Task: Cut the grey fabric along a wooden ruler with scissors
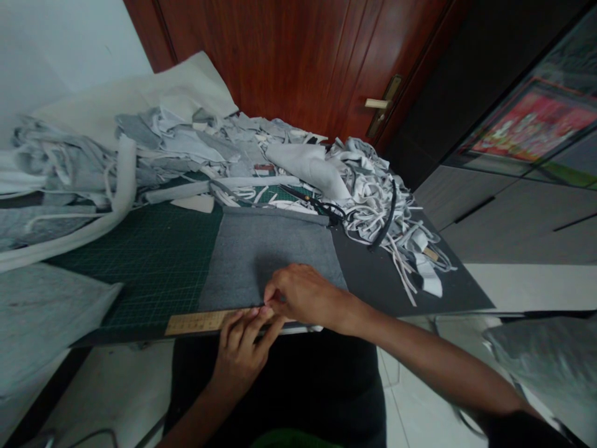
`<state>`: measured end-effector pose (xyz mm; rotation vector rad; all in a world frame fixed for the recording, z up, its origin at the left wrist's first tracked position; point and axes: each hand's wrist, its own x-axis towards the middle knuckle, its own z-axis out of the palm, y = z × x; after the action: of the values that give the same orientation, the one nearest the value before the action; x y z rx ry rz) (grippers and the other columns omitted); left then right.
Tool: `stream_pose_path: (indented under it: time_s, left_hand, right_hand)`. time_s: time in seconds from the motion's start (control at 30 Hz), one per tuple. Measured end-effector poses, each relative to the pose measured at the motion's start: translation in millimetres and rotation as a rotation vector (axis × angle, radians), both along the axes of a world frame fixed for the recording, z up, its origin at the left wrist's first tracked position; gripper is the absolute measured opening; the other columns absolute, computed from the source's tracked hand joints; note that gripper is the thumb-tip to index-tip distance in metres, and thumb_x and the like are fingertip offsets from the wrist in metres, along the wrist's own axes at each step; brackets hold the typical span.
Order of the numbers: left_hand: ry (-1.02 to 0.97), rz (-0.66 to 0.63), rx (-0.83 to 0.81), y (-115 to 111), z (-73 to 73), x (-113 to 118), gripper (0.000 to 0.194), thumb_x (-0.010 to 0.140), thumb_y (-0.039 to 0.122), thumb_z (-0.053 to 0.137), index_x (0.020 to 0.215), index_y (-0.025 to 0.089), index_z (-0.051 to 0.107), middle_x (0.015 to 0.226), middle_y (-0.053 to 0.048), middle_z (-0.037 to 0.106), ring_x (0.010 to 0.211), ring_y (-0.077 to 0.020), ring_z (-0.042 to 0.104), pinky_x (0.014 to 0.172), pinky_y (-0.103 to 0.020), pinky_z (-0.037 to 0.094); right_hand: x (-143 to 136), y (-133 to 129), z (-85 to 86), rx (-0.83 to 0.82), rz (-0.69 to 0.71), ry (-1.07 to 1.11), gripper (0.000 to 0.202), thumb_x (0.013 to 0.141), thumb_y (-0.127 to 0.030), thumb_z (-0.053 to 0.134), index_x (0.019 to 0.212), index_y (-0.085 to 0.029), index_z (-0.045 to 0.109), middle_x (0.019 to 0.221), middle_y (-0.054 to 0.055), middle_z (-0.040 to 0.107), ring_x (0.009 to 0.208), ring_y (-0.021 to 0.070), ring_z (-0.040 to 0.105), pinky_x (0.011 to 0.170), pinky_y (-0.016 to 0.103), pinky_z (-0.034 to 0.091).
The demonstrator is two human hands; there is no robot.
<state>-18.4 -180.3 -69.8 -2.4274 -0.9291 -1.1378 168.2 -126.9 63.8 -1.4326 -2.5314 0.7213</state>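
A piece of grey cloth [275, 249] lies flat on the green cutting mat [158, 249] near the table's front edge. Along its near edge runs a wooden ruler [200, 322]. My left hand [243, 342] presses down on the ruler, its fingers spread over it. Just to the right, my right hand [296, 292] is bent over the cloth's near edge, thumb and forefinger pinched close to my left fingertips. Whatever that pinch holds is too small to make out. Black-handled scissors [321, 204] lie beyond the cloth's far edge.
Heaped grey and white fabric scraps [186, 143] cover the back of the table, with tangled strips [373, 199] at the right. Folded grey cloth [46, 317] sits at the left. A wooden door [289, 56] stands behind, and a cabinet [513, 211] is at the right.
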Motion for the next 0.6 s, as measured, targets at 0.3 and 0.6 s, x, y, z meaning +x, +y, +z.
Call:
stream_pose_path:
  time_s: [0.3, 0.6]
  left_hand:
    - [-0.032, -0.007, -0.029, -2.9, 2.1, 2.8, 0.030, 0.101, 0.005, 0.056, 0.119, 0.023, 0.072, 0.110, -0.008, 0.058, 0.111, -0.0233, 0.057, 0.113, -0.046, 0.040]
    - [0.044, -0.003, -0.066, -6.3, 10.3, 1.1, 0.030, 0.105, 0.010, 0.050, 0.122, 0.021, 0.071, 0.114, -0.009, 0.061, 0.114, -0.0267, 0.056, 0.115, -0.048, 0.039]
  right_hand:
    - [0.8, 0.0, -12.0, -0.046, -0.138, 0.290, 0.013, 0.093, -0.014, 0.073, 0.097, -0.020, 0.083, 0.096, 0.002, 0.081, 0.087, 0.0143, 0.073, 0.081, 0.025, 0.048]
    - [-28.6, 18.8, -20.5, -0.054, -0.081, 0.491, 0.009, 0.096, -0.014, 0.072, 0.097, -0.017, 0.081, 0.094, 0.002, 0.080, 0.079, 0.0104, 0.070, 0.074, 0.021, 0.048]
